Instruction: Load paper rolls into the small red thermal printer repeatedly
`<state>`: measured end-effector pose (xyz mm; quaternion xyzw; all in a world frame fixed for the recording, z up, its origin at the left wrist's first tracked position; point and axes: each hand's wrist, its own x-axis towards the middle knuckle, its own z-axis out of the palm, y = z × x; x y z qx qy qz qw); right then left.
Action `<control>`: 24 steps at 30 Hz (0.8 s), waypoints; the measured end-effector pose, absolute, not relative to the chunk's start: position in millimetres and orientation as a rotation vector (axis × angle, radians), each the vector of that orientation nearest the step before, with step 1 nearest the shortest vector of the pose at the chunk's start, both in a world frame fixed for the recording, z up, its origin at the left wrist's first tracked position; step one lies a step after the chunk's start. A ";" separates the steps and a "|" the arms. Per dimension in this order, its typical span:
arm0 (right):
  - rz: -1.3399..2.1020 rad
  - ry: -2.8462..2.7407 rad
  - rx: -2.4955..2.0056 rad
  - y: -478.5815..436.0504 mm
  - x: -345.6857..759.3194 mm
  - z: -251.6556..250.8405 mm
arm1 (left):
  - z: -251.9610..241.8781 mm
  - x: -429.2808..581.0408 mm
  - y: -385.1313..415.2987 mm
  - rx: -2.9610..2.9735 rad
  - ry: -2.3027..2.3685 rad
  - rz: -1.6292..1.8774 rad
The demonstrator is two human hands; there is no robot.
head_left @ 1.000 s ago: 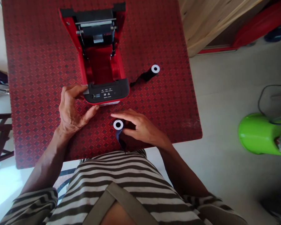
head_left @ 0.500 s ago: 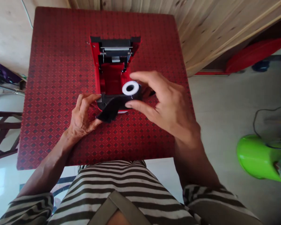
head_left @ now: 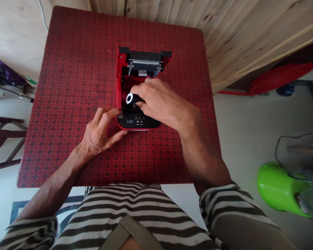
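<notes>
On the table stands a small red and black printer [head_left: 139, 121], its lid [head_left: 146, 57] raised and its inside bay showing. My right hand [head_left: 164, 104] is closed round a black roll with a white core [head_left: 129, 98], held at the near part of the bay. The roll's white end faces left; its other end is hidden under my fingers. My left hand [head_left: 99, 132] grips the printer's front left corner, fingers on top and thumb along the lower front edge. Small buttons and markings show on the black front panel.
A red patterned cloth covers the table [head_left: 75, 80]. Wooden planks [head_left: 167, 14] form the wall behind it. To the right, a bright green bucket [head_left: 273, 184] stands on the floor near a dark cable. A dark wooden chair [head_left: 5, 132] is at the left.
My right hand has carried the roll from over the front panel into the open bay. The loose black strip no longer hangs over the front. My left hand keeps its grip on the corner.
</notes>
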<state>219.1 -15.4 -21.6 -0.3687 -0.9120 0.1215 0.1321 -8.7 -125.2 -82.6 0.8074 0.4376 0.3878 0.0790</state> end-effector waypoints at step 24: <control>0.591 -2.664 -1.008 -31.9 218.7 10.5 | -79.4 -11.9 -126.3 2.385 1.295 1.152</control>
